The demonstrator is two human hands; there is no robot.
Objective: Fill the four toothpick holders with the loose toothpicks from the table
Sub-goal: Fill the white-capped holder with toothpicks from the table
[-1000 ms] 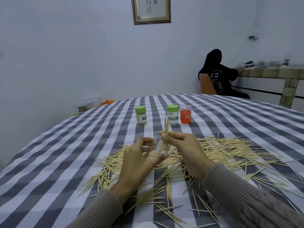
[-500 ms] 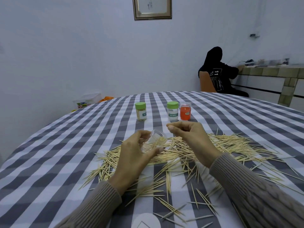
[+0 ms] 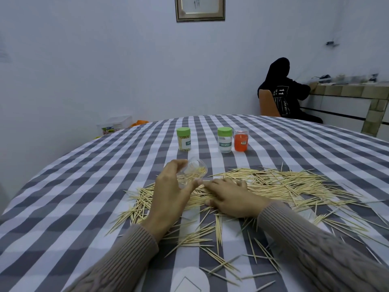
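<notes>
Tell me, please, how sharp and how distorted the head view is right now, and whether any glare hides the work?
Head view: wide-angle bowing curves the table edge; light is flat and dim, no glare. The left hand with the clear holder reads fairly sharp; the right hand and the near toothpicks are slightly soft.

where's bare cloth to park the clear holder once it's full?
Bare cloth left of the green-lid holder, and between it and the second green-lid holder. Crowded: the toothpick pile around both hands, left hand gripping the clear holder, right hand on the pile.
</notes>
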